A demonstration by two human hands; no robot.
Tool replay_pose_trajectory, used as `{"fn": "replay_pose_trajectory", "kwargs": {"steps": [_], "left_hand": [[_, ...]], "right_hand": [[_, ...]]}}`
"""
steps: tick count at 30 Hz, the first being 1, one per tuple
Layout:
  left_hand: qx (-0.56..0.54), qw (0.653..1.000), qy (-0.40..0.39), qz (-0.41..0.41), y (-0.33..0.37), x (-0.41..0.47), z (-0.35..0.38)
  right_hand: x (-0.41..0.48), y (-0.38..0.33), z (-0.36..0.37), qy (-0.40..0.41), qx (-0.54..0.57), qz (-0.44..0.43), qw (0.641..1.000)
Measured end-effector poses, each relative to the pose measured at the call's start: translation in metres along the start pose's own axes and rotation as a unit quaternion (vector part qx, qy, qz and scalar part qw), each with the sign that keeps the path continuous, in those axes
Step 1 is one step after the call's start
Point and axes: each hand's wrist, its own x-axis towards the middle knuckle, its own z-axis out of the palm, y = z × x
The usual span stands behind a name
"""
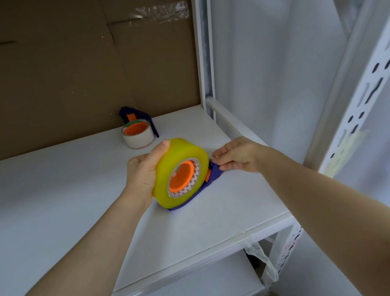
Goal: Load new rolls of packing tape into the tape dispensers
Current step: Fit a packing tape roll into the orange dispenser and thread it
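1. A brown cardboard sheet (54,79) stands behind the shelf as its back wall.
2. The white shelf (45,194) carries everything. A slotted white upright (367,98) rises at its right.
3. The left hand (142,172) grips the yellow tape roll (177,157) from the left, thumb over the top of its rim and fingers curled behind.
4. The right hand (237,155) pinches the front tip of the blue dispenser (214,174) between thumb and fingers. I cannot tell whether a tape end lies in that pinch.
5. The yellow tape roll sits on the blue dispenser's orange hub (181,176), held tilted near the shelf's right side. I cannot tell whether the dispenser touches the shelf.
6. A second dispenser (146,119), also blue, stands by the cardboard with a pale roll (137,138) on it.
7. A clear tape scrap (260,254) hangs from the shelf's front edge.
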Motion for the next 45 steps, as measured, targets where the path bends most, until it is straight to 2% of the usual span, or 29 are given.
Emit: {"fn": "replay_pose_trajectory", "kwargs": {"steps": [3, 8, 12, 16, 22, 26, 30, 35, 39, 42, 45], "left_hand": [[0.017, 1.0, 0.0, -0.002, 0.002, -0.001, -0.001], [0.084, 0.995, -0.052, -0.024, 0.006, 0.0, -0.011], [-0.006, 0.994, -0.108, -0.021, -0.002, -0.005, -0.024], [-0.025, 0.99, -0.133, -0.029, -0.006, -0.008, -0.037], [-0.047, 0.992, -0.12, -0.007, -0.011, -0.01, -0.038], [-0.063, 0.993, -0.1, -0.005, -0.014, -0.009, -0.038], [-0.085, 0.992, -0.089, -0.006, -0.015, -0.01, -0.036], [-0.125, 0.99, -0.061, -0.001, -0.018, -0.009, -0.038], [-0.152, 0.988, -0.034, -0.016, -0.02, -0.013, -0.044], [-0.158, 0.987, -0.005, -0.022, -0.023, -0.016, -0.045], [-0.144, 0.989, 0.036, 0.001, -0.026, -0.019, -0.042]], "right_hand": [[-0.004, 0.007, -0.001, 0.007, 0.08, 0.008, 0.997], [-0.005, 0.008, 0.001, 0.034, 0.093, 0.005, 0.995], [-0.003, 0.006, 0.008, 0.064, 0.041, -0.03, 0.997], [0.002, 0.002, 0.015, 0.096, 0.02, -0.034, 0.995], [0.0, -0.005, 0.025, 0.118, 0.02, -0.013, 0.993], [0.002, -0.004, 0.034, 0.178, -0.053, -0.019, 0.982], [0.005, 0.001, 0.044, 0.224, -0.086, -0.066, 0.968], [0.002, -0.003, 0.055, 0.236, -0.025, -0.103, 0.966], [-0.004, -0.003, 0.066, 0.259, -0.063, -0.201, 0.943], [-0.008, -0.004, 0.068, 0.242, -0.117, -0.263, 0.927], [-0.008, -0.014, 0.07, 0.199, -0.111, -0.239, 0.944]]}}
